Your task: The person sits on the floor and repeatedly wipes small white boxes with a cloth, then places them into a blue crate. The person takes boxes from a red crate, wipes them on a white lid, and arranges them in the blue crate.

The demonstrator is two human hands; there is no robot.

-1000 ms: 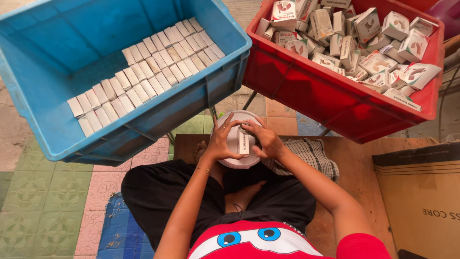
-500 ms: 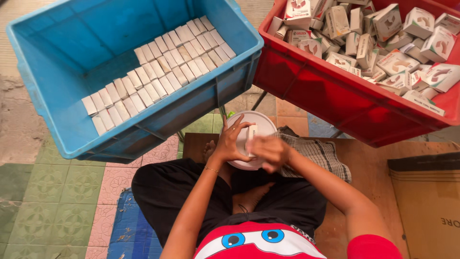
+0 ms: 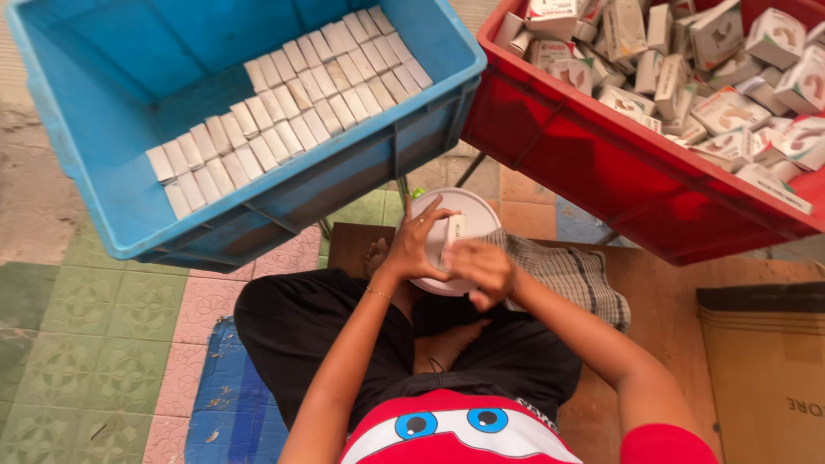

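Small white box (image 3: 452, 234) – both hands clamped on it, left (image 3: 416, 249), right (image 3: 481, 268), over white bowl (image 3: 468, 210)

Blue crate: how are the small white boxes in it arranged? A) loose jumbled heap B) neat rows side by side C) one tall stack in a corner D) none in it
B: the small white boxes stand packed in tidy diagonal rows across the floor of the blue crate, unlike the jumbled cartons in the red crate.
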